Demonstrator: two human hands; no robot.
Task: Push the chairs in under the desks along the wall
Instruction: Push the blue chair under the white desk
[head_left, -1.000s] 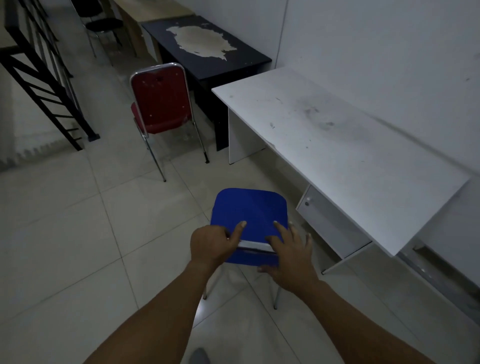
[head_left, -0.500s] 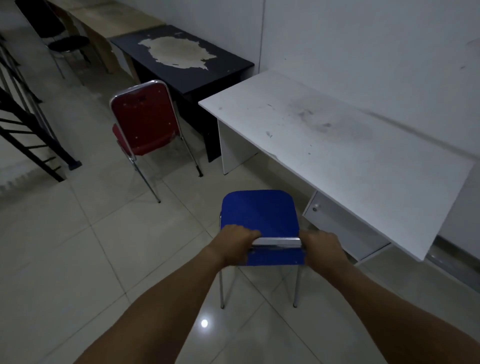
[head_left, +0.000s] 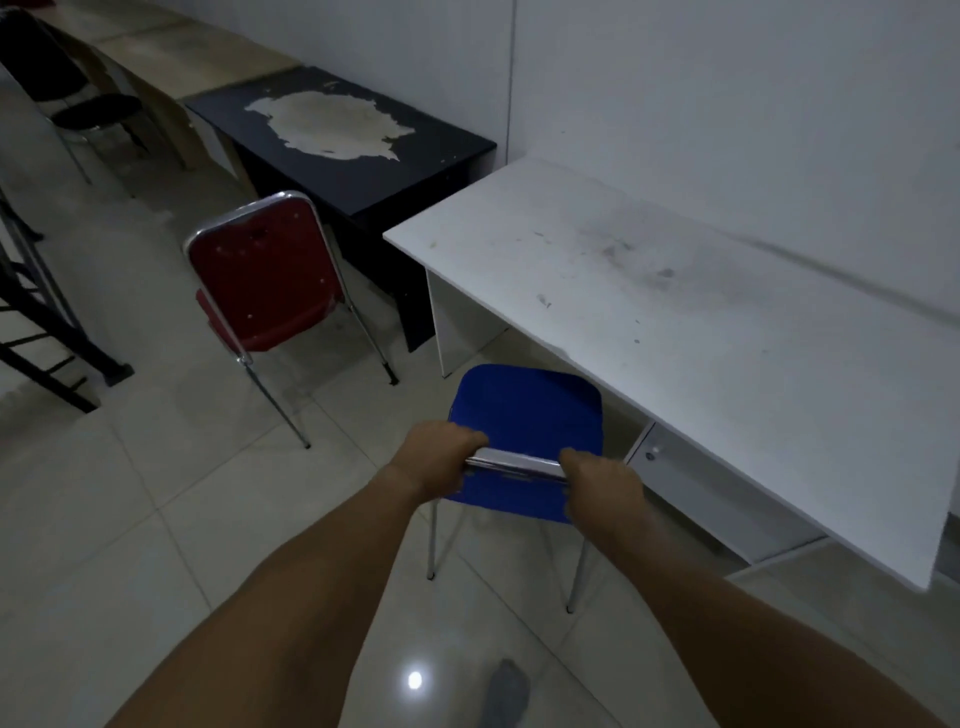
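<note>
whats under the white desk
Under the white desk a drawer unit with a small knob sits at the right, and bare floor shows at the left. The desktop hides the space further back. The blue chair is not under yet.

My blue chair (head_left: 524, 415) stands upright, its seat edge just under the white desk (head_left: 675, 322). The red chair (head_left: 262, 291) stands clear of the black desk (head_left: 343, 140).

- Pale tiled floor (head_left: 156, 519) carries everything.
- Blue chair (head_left: 524, 410) stands near, beside the white desk (head_left: 675, 332).
- Red chair (head_left: 265, 280) stands farther left, near the black desk (head_left: 363, 171).
</note>
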